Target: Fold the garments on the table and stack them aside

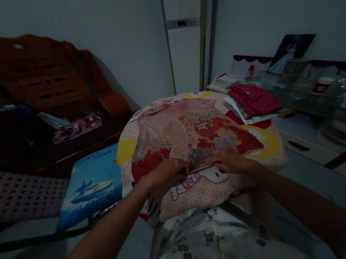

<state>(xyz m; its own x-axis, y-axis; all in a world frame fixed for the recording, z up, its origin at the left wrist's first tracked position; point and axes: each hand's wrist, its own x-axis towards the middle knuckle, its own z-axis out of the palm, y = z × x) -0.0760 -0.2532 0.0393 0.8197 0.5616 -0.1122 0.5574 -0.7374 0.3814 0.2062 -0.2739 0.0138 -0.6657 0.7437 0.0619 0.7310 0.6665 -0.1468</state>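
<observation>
A short-sleeved shirt (173, 129), pinkish with a red, orange and grey print, lies spread out on a table covered with a patterned cloth (200, 195). Its near edge is towards me. At that edge my left hand (169, 170) is closed, its fingertips pinching the hem left of the middle. My right hand (229, 160) grips the same hem a little to the right, with the fingers curled. Between both hands the hem runs fairly straight, and a grey patch of the print shows there. The undersides of my fingers are hidden.
Folded clothes (252, 100), dark red on top, lie at the table's right far side beside stacked books (223, 82). Right of it stands a glass-topped cabinet with a paper cup (323, 84). On the left are a blue cushion (92, 182) and a wooden sofa (41, 76).
</observation>
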